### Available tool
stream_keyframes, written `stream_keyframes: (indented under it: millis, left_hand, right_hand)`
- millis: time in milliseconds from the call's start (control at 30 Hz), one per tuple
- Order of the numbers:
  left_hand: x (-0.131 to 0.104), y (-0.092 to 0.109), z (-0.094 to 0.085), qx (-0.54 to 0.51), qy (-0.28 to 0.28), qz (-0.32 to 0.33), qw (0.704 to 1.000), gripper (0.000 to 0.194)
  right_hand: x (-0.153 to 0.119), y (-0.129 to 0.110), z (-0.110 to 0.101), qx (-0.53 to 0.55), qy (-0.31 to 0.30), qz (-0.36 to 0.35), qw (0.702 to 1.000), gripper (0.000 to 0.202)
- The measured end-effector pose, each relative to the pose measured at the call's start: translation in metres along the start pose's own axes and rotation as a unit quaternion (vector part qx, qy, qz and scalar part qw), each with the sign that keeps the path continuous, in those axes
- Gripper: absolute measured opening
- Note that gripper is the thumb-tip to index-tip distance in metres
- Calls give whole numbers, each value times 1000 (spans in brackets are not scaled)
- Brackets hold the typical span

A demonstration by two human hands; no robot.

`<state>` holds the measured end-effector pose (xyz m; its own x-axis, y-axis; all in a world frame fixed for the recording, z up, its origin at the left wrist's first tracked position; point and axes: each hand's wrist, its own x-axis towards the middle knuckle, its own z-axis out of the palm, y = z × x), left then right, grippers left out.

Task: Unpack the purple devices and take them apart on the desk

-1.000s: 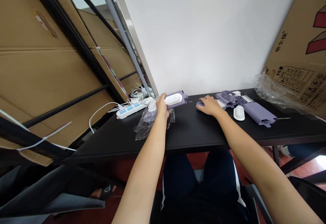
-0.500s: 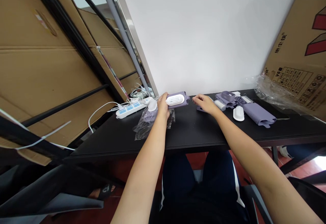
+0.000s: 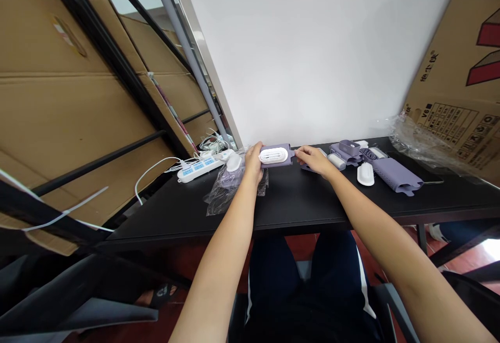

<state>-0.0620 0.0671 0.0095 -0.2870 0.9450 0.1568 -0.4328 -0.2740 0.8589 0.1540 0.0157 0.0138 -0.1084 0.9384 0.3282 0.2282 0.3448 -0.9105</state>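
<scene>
Where a white wall (image 3: 312, 56) rises: it backs the whole grip, standing beyond both hands.
Cardboard: brown sheets (image 3: 70, 114) stand well left of the grip behind black bars; a printed carton (image 3: 461, 83) stands well right of it.
Black table (image 3: 308, 202): it spreads beneath both hands, its near edge on the wearer's side of the grip.
Clear plastic: a bag (image 3: 216, 200) lies just left of the grip; crumpled wrap (image 3: 422, 142) lies far right.
Power strip (image 3: 200, 168): left of the grip, past the bag, trailing cables.
Purple sleeve (image 3: 396, 174): right of the grip, near a white oval cap (image 3: 365, 174).
Left hand (image 3: 254, 160): clamped around the left end of a purple casing (image 3: 290, 156).
Right hand (image 3: 315, 161): fingertips close together at the casing's tabbed right end; pinching or merely touching, I cannot tell.
White oval piece (image 3: 273, 155): on the casing's visible face, between the hands.
</scene>
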Motion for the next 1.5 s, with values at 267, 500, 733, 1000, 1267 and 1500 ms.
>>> stream_keyframes:
  millis: [267,500,733,1000,1267,1500]
  left_hand:
    - [-9,2,11,-68,-56,-136,987,44]
    - [-23,8,14,-15,-155,-208,966,24]
    - [-23,7,9,58,-141,-146,977,37]
    - [-12,20,1,-23,54,1,998,31]
    - [-15,19,4,36,65,-14,997,29]
    - [-18,8,7,106,-3,43,993,29]
  right_hand:
    - [1,3,5,76,17,52,996,7]
    - [5,4,-2,224,135,141,955,16]
    - [7,6,-11,236,193,114,946,39]
    - [13,11,-32,238,318,90,914,42]
    - [-6,-5,0,133,-37,179,974,34]
    - [-11,-1,22,102,-63,229,966,23]
